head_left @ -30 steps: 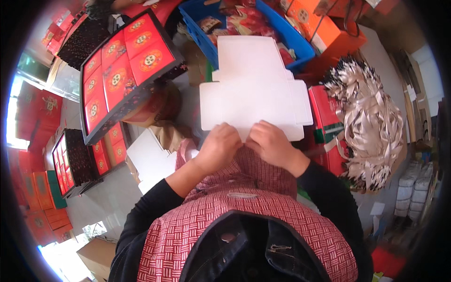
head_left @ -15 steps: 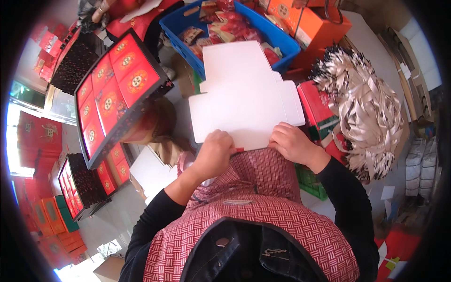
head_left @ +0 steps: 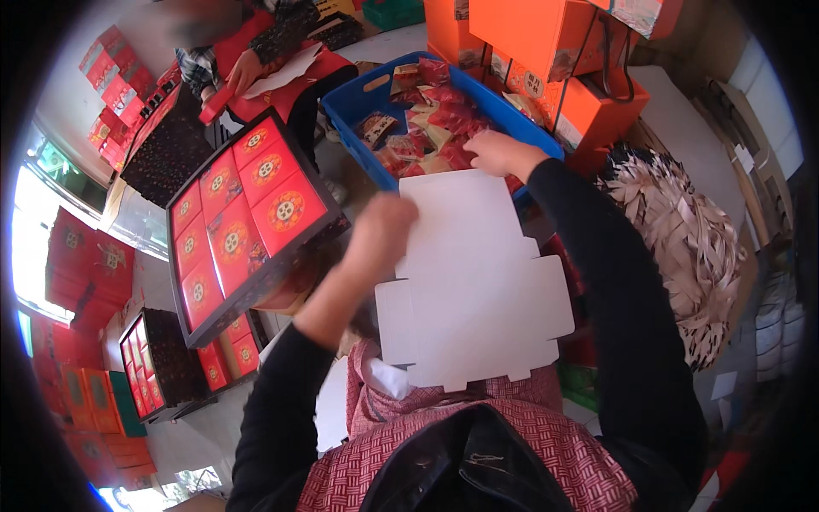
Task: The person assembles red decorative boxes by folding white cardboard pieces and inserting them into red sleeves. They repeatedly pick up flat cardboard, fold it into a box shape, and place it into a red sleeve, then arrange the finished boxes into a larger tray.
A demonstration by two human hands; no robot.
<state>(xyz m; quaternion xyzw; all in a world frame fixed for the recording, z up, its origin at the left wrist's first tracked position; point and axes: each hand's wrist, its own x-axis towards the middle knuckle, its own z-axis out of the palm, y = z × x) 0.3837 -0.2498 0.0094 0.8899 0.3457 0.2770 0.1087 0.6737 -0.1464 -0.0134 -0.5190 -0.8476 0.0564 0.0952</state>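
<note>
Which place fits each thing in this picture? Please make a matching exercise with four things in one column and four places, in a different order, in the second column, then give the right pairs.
Things:
1. flat white cardboard blank
2. blue crate
3. black tray of red packets
4. orange boxes

Places:
A. stacked at the top, behind the crate
B. to the person's left, tilted
C. on the lap, left hand at its upper left corner
D. ahead of the person, full of small wrapped packets, right hand at its near edge

Pairs: 1-C, 2-D, 3-B, 4-A
</note>
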